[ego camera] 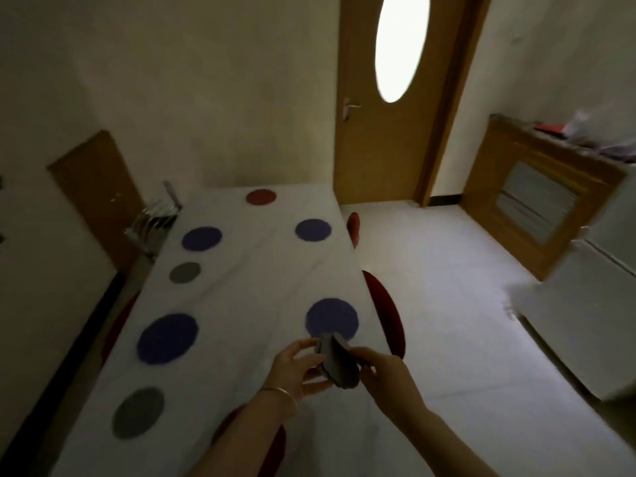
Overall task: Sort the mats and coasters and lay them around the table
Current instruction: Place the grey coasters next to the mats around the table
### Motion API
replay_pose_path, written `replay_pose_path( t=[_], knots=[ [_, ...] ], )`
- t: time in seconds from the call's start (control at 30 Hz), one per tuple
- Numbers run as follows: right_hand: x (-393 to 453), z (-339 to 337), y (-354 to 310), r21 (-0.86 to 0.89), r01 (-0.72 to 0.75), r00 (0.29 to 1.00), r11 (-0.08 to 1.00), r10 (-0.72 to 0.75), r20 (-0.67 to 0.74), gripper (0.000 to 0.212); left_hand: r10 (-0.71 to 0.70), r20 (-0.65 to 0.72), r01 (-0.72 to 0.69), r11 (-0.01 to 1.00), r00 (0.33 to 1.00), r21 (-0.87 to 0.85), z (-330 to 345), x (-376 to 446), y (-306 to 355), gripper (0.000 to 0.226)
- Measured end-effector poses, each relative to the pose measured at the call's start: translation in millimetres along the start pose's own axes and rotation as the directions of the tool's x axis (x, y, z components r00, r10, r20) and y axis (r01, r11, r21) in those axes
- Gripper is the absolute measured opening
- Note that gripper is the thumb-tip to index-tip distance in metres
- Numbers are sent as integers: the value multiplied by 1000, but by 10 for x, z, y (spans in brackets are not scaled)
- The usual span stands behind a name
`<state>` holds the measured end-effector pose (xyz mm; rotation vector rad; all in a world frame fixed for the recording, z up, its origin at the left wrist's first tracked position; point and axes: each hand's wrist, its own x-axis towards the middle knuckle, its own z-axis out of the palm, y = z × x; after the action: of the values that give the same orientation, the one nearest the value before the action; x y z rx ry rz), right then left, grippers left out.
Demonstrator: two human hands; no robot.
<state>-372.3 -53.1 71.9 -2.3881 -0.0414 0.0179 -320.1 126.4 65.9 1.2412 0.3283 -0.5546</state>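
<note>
A white table (247, 290) carries round mats: several blue ones, such as the blue mat (332, 317) at the near right and another blue mat (167, 338) at the near left. One red mat (261, 197) lies at the far end. A grey coaster (138, 412) sits at the near left and a second grey coaster (184, 272) lies farther along the left side. My left hand (296, 368) and my right hand (385, 370) both hold a small stack of grey coasters (339, 361) just in front of the near-right blue mat.
Red stools are tucked at the table's right edge (387, 315), farther back (353, 226) and under my left arm (278, 445). A metal rack (155, 218) stands at the far left. A wooden door (395, 98), a wooden cabinet (537, 197) and a white appliance (592, 304) stand to the right.
</note>
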Motion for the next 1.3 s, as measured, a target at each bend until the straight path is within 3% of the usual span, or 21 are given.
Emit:
replay_pose_path(
  t=[0.1, 0.23, 0.43, 0.6, 0.8, 0.93, 1.17, 1.23, 1.3],
  knots=[
    [-45, 154, 15, -7, 124, 990, 992, -123, 62, 32, 4, -163, -19, 996, 987, -86, -185, -256, -188, 25],
    [-172, 274, 24, -25, 170, 984, 985, -169, 53, 35, -14, -302, -45, 981, 953, -187, -297, -560, -374, 22],
    [-198, 462, 160, -105, 116, 993, 988, -119, -23, 38, -31, -382, -103, 940, 924, -325, -586, -731, -524, 22],
    [-220, 823, 317, -323, 199, 979, 925, -200, 31, 47, -32, -446, -171, 898, 894, -406, -921, -755, -717, 23],
    [-581, 1262, 817, -487, 215, 961, 846, -93, 262, 45, -51, -457, -179, 877, 888, -446, -1020, -782, -917, 24],
    [-700, 1336, 963, -448, 165, 967, 879, -54, 250, 48, -47, -441, -181, 869, 896, -460, -1009, -801, -951, 26],
    [-805, 1302, 963, -483, 226, 954, 846, -91, 287, 63, -51, -421, -172, 863, 906, -476, -865, -792, -942, 31],
    [-791, 1281, 936, -449, 228, 950, 864, -98, 295, 56, -44, -408, -161, 876, 912, -455, -818, -775, -921, 35],
    [-745, 1208, 906, -370, 143, 975, 918, -67, 210, 54, -44, -408, -154, 885, 912, -439, -742, -734, -881, 35]
  ],
)
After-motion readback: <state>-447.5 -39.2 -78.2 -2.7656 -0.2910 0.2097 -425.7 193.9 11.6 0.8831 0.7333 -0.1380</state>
